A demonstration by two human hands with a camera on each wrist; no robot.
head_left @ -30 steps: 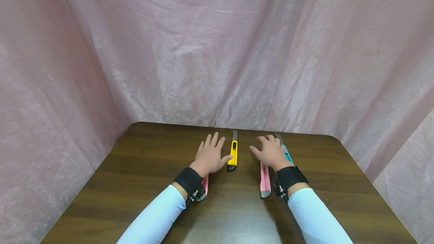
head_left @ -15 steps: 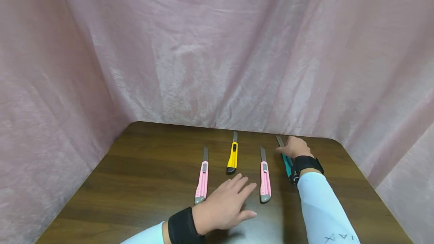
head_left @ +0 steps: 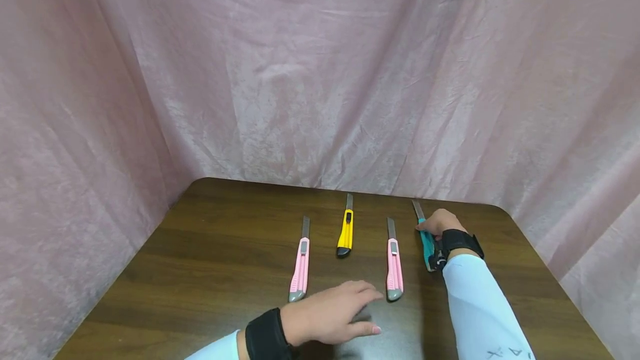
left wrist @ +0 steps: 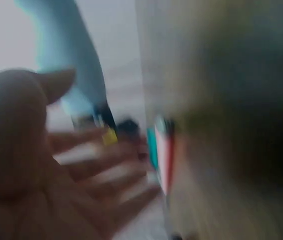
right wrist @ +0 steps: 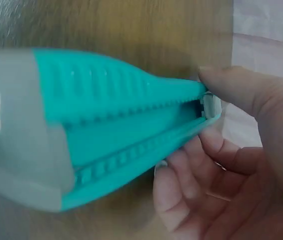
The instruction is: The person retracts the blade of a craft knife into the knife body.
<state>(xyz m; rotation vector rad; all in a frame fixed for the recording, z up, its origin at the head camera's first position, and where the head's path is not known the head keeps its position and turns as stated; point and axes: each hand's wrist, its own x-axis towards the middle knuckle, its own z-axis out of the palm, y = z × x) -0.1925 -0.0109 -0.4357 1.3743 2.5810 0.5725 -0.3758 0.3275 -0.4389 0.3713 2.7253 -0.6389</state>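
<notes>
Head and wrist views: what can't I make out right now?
- Right wrist view: the teal plastic box cutter hides its own metal blade; the left edge cuts off its grey end.
- Left wrist view: blur smears the fingers of the person's left hand and one pink plastic box cutter.
- Head view: the person's right hand covers part of the teal handle and most of its own fingers.

Head cam's decently sharp, soft even light, some sheen on the pink curtain (head_left: 310,71), a pale glare patch on the near part of the table (head_left: 407,329) and a dim shadow beside the right sleeve (head_left: 487,310). Left wrist cam is a smeary mess tho, left hand (left wrist: 36,155) blurred, top left corner washed out. Right wrist's kinda hazy, white glint on the teal cutter (right wrist: 106,140).
</notes>
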